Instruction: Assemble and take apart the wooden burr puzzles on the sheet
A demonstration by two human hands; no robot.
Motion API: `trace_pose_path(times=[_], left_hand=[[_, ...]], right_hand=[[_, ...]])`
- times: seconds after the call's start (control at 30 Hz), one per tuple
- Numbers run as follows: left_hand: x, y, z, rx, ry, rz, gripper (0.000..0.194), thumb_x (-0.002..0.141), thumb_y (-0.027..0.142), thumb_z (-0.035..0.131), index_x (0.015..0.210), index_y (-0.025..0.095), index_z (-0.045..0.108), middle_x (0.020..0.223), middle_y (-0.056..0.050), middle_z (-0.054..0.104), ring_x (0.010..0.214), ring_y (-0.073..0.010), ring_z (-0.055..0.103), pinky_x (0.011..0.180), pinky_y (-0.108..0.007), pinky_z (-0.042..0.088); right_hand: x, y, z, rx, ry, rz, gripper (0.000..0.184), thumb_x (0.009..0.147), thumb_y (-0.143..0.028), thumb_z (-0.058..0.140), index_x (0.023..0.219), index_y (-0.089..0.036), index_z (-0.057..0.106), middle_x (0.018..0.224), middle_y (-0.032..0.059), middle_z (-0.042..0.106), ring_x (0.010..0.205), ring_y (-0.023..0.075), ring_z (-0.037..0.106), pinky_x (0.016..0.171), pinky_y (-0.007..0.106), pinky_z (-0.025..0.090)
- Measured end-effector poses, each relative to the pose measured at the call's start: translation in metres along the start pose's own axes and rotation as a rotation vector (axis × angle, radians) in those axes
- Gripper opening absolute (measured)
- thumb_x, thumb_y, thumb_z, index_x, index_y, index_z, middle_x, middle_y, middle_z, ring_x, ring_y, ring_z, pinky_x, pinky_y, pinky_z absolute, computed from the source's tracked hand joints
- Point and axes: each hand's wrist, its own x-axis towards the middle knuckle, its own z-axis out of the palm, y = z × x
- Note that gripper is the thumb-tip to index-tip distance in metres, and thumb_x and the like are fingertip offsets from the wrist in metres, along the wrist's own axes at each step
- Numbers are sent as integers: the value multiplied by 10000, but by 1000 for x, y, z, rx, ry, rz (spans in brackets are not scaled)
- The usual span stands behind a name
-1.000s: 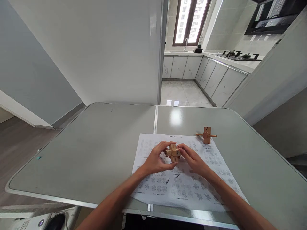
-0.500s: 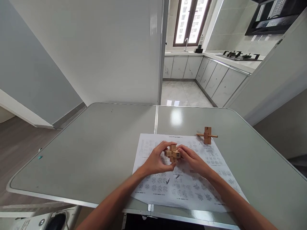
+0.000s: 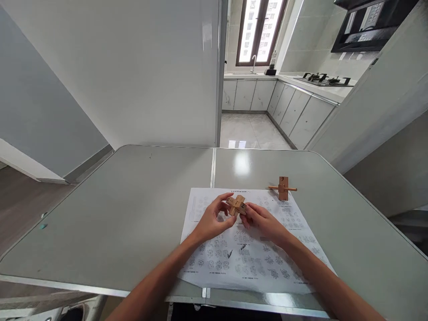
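Observation:
A small wooden interlocking block puzzle (image 3: 236, 204) is held just above a printed paper sheet (image 3: 254, 258) on the grey table (image 3: 133, 209). My left hand (image 3: 212, 220) pinches its left side with thumb and fingertips. From the right, my right hand (image 3: 262, 220) grips the same puzzle, fingers curled round it. A second wooden piece (image 3: 282, 188), a flat block with a dowel through it, stands on the table near the sheet's far right corner, apart from both hands.
The sheet carries rows of small diagrams and two check marks (image 3: 229, 254). A seam (image 3: 211, 167) splits the table top. A small teal speck (image 3: 43, 226) lies near the left edge. A white wall panel and a kitchen doorway stand beyond the table.
The puzzle has been turned and tilted between my hands, and my left fingers have shifted on it. The head camera has moved slightly, so the scene sits a little left.

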Motion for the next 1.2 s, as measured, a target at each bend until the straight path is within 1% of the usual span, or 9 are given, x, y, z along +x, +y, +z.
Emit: trace_pose_path(times=[0.07, 0.2, 0.27, 0.4, 0.57, 0.77, 0.97, 1.1, 1.2], left_hand=[[1, 0, 0, -28, 15, -34, 593, 890, 262, 738, 1446, 249, 533, 1157, -81, 700, 1000, -197, 676, 963, -378, 541], [3, 0, 1, -69, 29, -23, 546, 908, 269, 734, 1416, 258, 534, 1453, -136, 604, 990, -181, 708, 918, -364, 549], [4, 0, 1, -72, 36, -23, 524, 915, 278, 731, 1403, 254, 543, 1488, -143, 584, 988, -176, 708, 899, -353, 552], [4, 2, 1, -68, 44, -63, 482, 912, 323, 744, 1356, 235, 581, 1435, -141, 626, 928, -163, 690, 853, -333, 563], [4, 1, 0, -58, 53, -103, 445, 904, 351, 746, 1309, 223, 613, 1348, -124, 667, 806, -128, 645, 783, -306, 561], [4, -1, 0, -31, 48, -127, 408, 893, 359, 751, 1260, 218, 639, 1168, -87, 707, 803, -136, 641, 793, -303, 545], [3, 3, -1, -1, 32, -150, 406, 907, 374, 732, 1266, 212, 632, 1020, -61, 703, 798, -151, 639, 806, -325, 540], [3, 6, -1, 4, 30, -145, 394, 911, 395, 722, 1255, 221, 638, 1020, -60, 698, 809, -155, 641, 795, -322, 542], [4, 6, -1, 10, 34, -133, 382, 907, 397, 723, 1238, 222, 646, 980, -50, 700, 801, -156, 641, 776, -313, 543]], right_hand=[[2, 3, -1, 109, 60, 19, 494, 957, -685, 628, 884, -196, 643, 778, -1, 576, 679, 148, 497, 703, 301, 462], [6, 7, -5, 298, 133, 17, 477, 910, -646, 723, 948, -171, 700, 832, 16, 595, 688, 136, 518, 673, 282, 474], [8, 8, -8, 357, 150, 16, 449, 898, -611, 760, 952, -168, 717, 865, 24, 612, 687, 128, 528, 659, 272, 478], [9, 9, -11, 465, 209, 36, 398, 878, -552, 812, 937, -168, 730, 919, 36, 632, 691, 117, 531, 639, 253, 507], [12, 14, -19, 553, 356, 15, 309, 854, -463, 856, 927, -197, 715, 917, 30, 642, 677, 119, 547, 572, 234, 545], [18, 27, -36, 707, 459, -24, 254, 832, -352, 877, 906, -228, 668, 872, -8, 640, 606, 86, 535, 495, 180, 538], [20, 34, -44, 793, 483, -40, 245, 850, -309, 864, 937, -230, 649, 842, -18, 617, 585, 74, 532, 493, 156, 561], [20, 35, -47, 765, 480, -43, 223, 879, -323, 835, 918, -239, 632, 829, -20, 606, 577, 80, 545, 484, 167, 570], [20, 35, -48, 746, 471, -44, 234, 876, -341, 836, 919, -239, 630, 825, -20, 603, 577, 83, 542, 475, 168, 566]])
